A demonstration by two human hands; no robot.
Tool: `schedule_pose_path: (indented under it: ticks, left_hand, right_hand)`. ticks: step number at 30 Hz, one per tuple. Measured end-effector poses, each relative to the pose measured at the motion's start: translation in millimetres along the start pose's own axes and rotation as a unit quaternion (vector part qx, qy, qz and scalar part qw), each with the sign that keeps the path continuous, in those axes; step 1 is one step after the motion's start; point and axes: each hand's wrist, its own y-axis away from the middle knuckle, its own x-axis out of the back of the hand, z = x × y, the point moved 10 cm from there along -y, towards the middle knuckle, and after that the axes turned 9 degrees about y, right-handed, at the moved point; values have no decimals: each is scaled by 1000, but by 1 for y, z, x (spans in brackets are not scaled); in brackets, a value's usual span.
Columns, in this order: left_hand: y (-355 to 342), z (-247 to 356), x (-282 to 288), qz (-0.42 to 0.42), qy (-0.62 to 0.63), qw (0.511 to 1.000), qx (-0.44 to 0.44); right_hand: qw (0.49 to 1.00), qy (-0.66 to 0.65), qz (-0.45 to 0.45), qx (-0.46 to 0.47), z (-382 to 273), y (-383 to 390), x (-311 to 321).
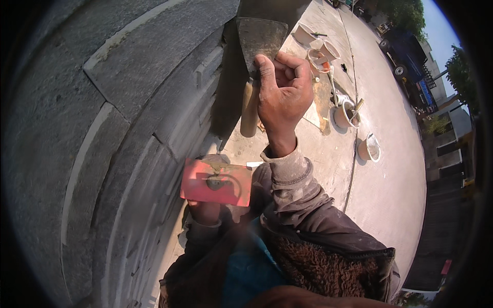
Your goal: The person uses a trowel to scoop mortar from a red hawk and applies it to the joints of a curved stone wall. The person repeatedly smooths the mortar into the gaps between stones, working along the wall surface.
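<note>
My right hand (285, 90) pinches the dark, dirty metal blade (261, 37) of a trowel, whose worn wooden handle (250, 108) hangs down beside it. The blade is raised near the grey stone-clad wall. Lower down, my left hand (204, 210) is closed under a flat red rectangular board (196, 182) with a smear of grey mortar on it; most of that hand's fingers are hidden by the board. The wall (108, 61) fills the left of the view, in stepped slabs with raised pale strips.
On the pale paved ground (385, 169) at right stand several white buckets (368, 149), some holding tools, among debris and sheets. A dark vehicle (405, 61) is parked beyond, with trees and buildings at the far right.
</note>
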Motion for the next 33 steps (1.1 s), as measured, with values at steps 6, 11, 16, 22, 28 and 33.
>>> schedule_pose_path:
  ticks: [6,11,16,22,28,33]
  left_hand:
    - [7,4,-7,-23,-131,991,5]
    - [0,9,-30,-136,-79,987,5]
    - [1,6,-22,-86,-101,991,-1]
    - [0,13,-29,-86,-56,995,-10]
    - [3,5,-30,-47,-7,998,47]
    - [4,3,-17,-55,-10,997,49]
  right_hand:
    - [943,100,-123,292,-87,-75,32]
    - [869,298,-214,332,-79,-86,6]
    - [868,291,-199,351,-89,-82,0]
    - [874,289,-139,366,-119,-93,-1]
    - [883,222,-103,400,-133,-110,6]
    - [910,185,-91,359,-134,-117,10]
